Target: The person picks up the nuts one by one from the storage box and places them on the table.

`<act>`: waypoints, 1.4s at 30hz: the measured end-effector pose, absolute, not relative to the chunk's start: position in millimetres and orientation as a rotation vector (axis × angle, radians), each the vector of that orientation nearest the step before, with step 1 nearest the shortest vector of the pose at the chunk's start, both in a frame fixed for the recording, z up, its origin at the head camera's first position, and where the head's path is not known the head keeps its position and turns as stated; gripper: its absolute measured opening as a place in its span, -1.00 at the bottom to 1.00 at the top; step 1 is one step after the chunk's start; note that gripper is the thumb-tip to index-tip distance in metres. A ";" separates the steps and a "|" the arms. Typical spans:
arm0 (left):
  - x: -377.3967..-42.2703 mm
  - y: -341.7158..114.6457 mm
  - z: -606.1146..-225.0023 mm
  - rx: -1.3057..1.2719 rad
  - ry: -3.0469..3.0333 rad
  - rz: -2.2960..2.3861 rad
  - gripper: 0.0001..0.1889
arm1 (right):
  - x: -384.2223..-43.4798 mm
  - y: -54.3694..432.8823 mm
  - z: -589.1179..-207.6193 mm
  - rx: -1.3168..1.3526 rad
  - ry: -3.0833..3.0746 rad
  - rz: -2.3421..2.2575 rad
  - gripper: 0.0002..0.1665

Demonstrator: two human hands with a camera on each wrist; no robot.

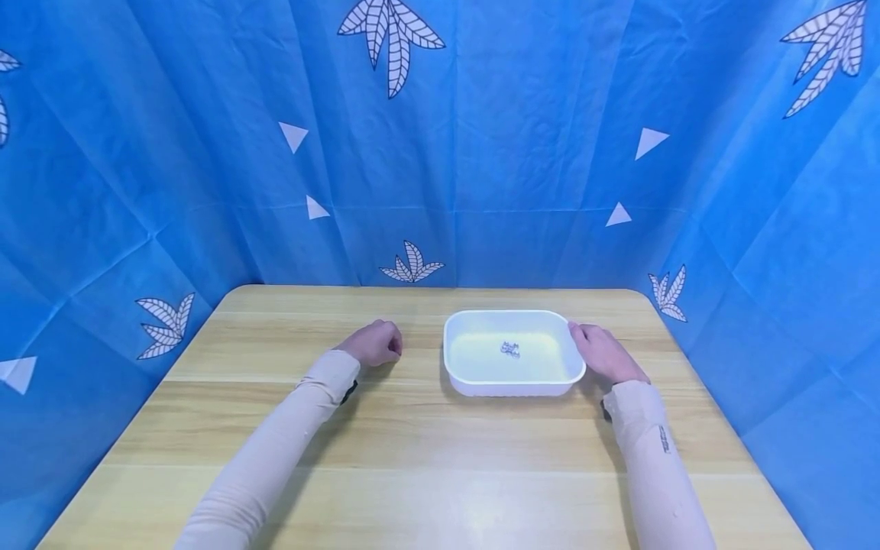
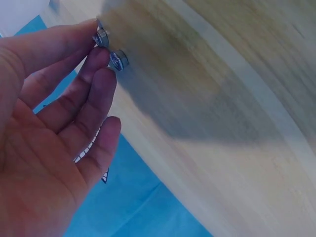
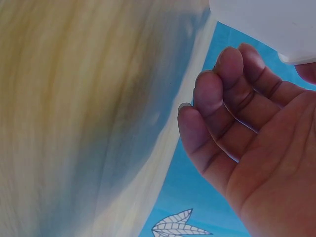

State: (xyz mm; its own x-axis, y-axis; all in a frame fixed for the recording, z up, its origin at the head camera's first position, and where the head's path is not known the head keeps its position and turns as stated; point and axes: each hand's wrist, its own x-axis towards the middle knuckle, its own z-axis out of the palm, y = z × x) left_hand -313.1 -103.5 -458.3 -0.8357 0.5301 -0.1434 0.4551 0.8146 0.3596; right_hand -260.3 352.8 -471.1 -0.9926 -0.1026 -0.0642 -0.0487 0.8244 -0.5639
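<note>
In the left wrist view, my left hand (image 2: 64, 108) pinches a small round silver metal piece (image 2: 100, 37) between thumb and fingertips. A second metal piece (image 2: 118, 59) of the same look lies close by, just past the fingertips. From the head view, the left hand (image 1: 374, 343) is low over the table, left of a white plastic tub (image 1: 514, 388), and hides these pieces. My right hand (image 1: 603, 353) grips the tub's right rim, with the thumb at the edge and the other fingers bent below it. Several small metal pieces (image 1: 510, 349) lie clustered on the tub's floor.
The wooden table (image 1: 426, 489) has rounded far corners. Blue curtain (image 1: 522, 153) with white leaf and triangle prints surrounds its back and sides. Both forearms, in light sleeves (image 1: 275, 443), reach in from the near edge.
</note>
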 end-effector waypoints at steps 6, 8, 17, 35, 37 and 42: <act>-313.6 -98.7 -433.4 0.715 2.768 0.696 -0.81 | -258.9 351.9 -470.0 -0.096 2.887 -0.910 -0.09; -316.2 -93.7 -422.0 0.747 2.792 0.790 -0.78 | -258.6 351.6 -469.9 -0.096 2.892 -0.907 -0.09; -311.1 -59.8 -392.8 0.881 2.792 1.044 -0.74 | -257.9 354.1 -470.1 -0.100 2.902 -0.915 -0.10; -303.1 7.3 -409.5 0.998 2.655 1.120 -0.72 | -259.0 351.3 -466.6 -0.073 2.879 -0.954 -0.11; -303.0 14.0 -414.1 0.985 2.647 1.109 -0.72 | -259.4 351.4 -467.1 -0.078 2.884 -0.950 -0.13; -304.0 28.5 -426.9 1.008 2.628 1.062 -0.70 | -260.4 352.5 -469.5 -0.091 2.897 -0.933 -0.15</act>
State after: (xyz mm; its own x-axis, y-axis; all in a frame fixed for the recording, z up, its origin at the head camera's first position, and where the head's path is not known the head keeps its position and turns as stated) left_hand -304.0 28.5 -426.9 -0.7676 0.6296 0.1195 0.5360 0.5285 0.6583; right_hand -260.4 352.5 -469.5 -0.9936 -0.0863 -0.0732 -0.0274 0.8108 -0.5847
